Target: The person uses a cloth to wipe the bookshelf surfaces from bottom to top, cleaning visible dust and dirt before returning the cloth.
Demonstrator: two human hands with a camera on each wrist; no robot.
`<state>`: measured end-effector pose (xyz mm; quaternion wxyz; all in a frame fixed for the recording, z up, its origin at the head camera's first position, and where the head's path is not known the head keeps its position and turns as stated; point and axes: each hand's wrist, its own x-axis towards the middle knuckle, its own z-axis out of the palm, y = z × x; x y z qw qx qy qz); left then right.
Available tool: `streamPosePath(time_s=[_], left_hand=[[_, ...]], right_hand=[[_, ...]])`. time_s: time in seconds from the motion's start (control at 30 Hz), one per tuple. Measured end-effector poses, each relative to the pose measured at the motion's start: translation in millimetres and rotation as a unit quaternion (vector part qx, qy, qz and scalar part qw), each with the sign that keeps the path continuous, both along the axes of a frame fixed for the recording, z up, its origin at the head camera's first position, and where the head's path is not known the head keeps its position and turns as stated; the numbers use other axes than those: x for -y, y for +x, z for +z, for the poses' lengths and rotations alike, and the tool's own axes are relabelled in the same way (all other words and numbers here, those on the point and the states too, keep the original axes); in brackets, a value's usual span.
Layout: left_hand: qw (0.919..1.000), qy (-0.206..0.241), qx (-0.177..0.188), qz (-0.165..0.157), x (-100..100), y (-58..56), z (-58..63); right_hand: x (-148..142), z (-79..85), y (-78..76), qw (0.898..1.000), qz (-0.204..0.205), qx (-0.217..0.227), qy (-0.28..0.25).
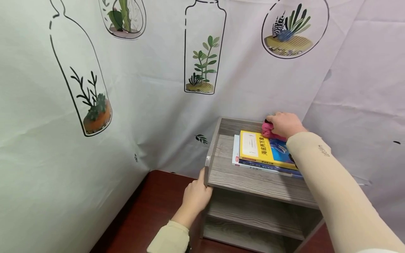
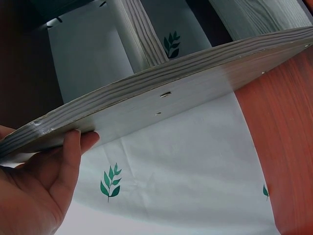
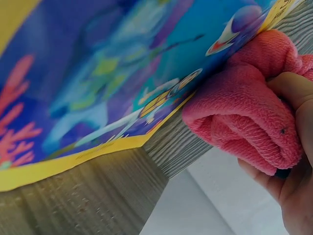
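Observation:
My right hand (image 1: 286,123) grips a bunched pink cloth (image 1: 268,130) at the back of the shelf unit's top, beside a stack of books. Seen from the right wrist, the folded cloth (image 3: 244,105) lies against the edge of the top book (image 3: 112,83), with the thumb and fingers of the right hand (image 3: 298,142) around it. My left hand (image 1: 197,194) holds the front edge of the unit's left side panel (image 1: 212,147). The left wrist view shows that hand (image 2: 49,181) with its fingers against the panel's outer face (image 2: 146,103).
The grey wood-grain shelf unit (image 1: 246,181) has open compartments below its top and stands on a dark red surface (image 1: 142,211). A yellow book (image 1: 253,147) tops the stack. White sheeting (image 1: 158,105) with printed plants hangs behind and on both sides.

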<state>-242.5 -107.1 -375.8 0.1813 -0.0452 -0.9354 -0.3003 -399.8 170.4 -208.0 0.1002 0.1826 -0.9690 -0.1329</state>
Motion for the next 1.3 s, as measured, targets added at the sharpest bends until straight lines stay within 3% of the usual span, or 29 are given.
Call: streamPosePath(time_s=[0.53, 1.3], left_hand=[[0.9999, 0.005, 0.006, 0.008, 3, 1.2, -0.1], [0.9996, 0.016, 0.021, 0.006, 1, 3.7, 0.7]], right_hand=[[-12, -0.1, 7.4, 0.999, -0.035, -0.020, -0.015], [-24, 7.6, 19.3, 0.994, -0.102, 0.003, -0.030]])
